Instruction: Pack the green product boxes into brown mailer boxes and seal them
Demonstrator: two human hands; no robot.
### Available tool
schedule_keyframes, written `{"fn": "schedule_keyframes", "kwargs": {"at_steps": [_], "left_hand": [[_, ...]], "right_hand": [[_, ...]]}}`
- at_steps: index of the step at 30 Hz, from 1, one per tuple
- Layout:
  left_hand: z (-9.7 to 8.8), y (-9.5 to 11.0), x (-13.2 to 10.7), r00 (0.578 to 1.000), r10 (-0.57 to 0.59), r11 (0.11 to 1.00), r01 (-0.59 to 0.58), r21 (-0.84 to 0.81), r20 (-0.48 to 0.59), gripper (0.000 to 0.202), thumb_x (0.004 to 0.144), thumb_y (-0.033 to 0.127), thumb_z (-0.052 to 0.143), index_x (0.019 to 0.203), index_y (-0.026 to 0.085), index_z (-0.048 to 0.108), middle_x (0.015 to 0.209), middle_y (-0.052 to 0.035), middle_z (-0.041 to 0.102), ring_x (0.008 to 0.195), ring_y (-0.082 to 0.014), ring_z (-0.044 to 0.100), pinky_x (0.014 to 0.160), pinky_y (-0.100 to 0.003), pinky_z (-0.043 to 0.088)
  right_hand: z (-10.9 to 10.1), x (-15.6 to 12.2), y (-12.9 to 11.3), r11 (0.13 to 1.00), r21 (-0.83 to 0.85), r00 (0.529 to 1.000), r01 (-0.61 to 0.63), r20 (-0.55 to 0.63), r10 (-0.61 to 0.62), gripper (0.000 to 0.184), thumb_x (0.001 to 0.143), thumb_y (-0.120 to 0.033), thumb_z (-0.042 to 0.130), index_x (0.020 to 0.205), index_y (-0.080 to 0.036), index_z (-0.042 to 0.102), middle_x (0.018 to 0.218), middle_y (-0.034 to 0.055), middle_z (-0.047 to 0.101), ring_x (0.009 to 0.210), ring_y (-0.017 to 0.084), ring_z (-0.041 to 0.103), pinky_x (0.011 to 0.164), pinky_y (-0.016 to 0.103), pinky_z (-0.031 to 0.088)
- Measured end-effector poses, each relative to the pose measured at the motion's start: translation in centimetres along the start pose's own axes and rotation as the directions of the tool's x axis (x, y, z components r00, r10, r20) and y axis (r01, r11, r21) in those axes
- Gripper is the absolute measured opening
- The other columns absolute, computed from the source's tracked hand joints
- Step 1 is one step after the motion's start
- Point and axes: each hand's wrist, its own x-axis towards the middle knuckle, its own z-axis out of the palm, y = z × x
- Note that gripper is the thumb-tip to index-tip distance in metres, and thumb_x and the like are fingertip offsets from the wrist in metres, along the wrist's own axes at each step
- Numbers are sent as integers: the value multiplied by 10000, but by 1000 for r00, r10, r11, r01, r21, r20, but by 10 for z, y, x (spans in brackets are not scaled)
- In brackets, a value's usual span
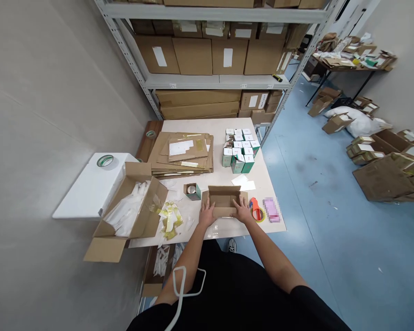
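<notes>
A small open cardboard box (224,198) sits near the front edge of the pale table (200,124), its flaps spread. My left hand (207,214) grips its left front corner and my right hand (243,211) grips its right front corner, fingers curled on the flaps. A small green box holding a tape roll (192,190) stands just left of it. An orange tape dispenser (256,209) lies right of my right hand, beside a pink blurred item (272,209).
Green-and-white small boxes (240,149) cluster at the table's back right. Flattened cartons (183,154) are stacked at the back left. An open carton with plastic bags (134,207) hangs off the left. Crumpled yellow tape (169,219) lies nearby. Shelving (214,80) stands behind; cartons litter the blue floor.
</notes>
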Motion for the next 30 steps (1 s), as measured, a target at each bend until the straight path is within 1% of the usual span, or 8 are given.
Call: {"fn": "schedule_keyframes", "kwargs": {"at_steps": [2,5,8,12,14,19,25,30], "left_hand": [[6,-4,0,999,43,999,-44,-25,-11,807,761,390,868,1490,216,567,1789,-142,13,1620,-448,130,1272,-569,273],[9,-4,1,996,94,995,-94,-33,-15,776,738,439,891,1422,197,613,1788,-144,0,1604,-410,236,1259,-490,331],[10,1,-5,998,59,997,-59,55,-9,770,677,427,945,1355,213,649,1786,-146,32,1561,-410,340,1230,-501,371],[22,13,-27,991,-24,991,40,128,-129,429,788,408,887,1127,210,715,1785,-136,87,1495,-402,444,1192,-546,392],[29,17,-40,984,-60,992,77,96,-168,314,819,379,866,1031,203,715,1781,-132,124,1488,-389,459,1166,-536,421],[34,18,-79,965,-44,999,48,9,-259,199,836,271,840,962,225,691,1770,-103,187,1519,-360,430,1166,-527,443],[9,7,-130,889,-52,994,5,-105,-456,177,911,316,753,1052,213,723,1764,-117,204,1549,-341,389,1217,-485,422],[-12,-2,-169,799,-124,989,53,-137,-589,122,934,326,717,894,211,715,1762,-83,225,1579,-344,332,1239,-512,394]], "right_hand": [[-1,0,-1,1000,-8,1000,16,-4,-16,762,802,-534,843,1499,-359,591,1793,48,78,1640,408,26,1255,633,171],[-5,0,-2,1000,-11,1000,24,11,-24,545,808,-477,851,1314,-312,738,1792,37,94,1637,416,52,1257,629,192],[-8,-4,-2,999,-38,1000,30,8,-30,302,807,-361,847,1090,-262,810,1786,23,144,1632,426,97,1251,621,236],[2,-23,9,993,-41,987,113,-112,-117,89,826,-296,785,897,-243,800,1753,19,268,1622,426,156,1246,659,240],[14,-35,19,985,8,960,170,-228,-164,84,848,-310,740,807,-242,768,1737,1,307,1623,417,157,1249,698,207],[31,-59,30,918,170,883,358,-380,-274,212,896,-336,643,730,-235,729,1711,42,363,1610,363,251,1230,582,369],[4,-60,-13,834,198,844,514,-292,-450,183,911,-354,653,816,-251,772,1725,20,330,1600,312,295,1263,507,366],[-7,-52,-62,793,115,798,599,-166,-579,103,886,-317,725,832,-246,777,1749,8,261,1616,381,224,1253,635,323]]}}
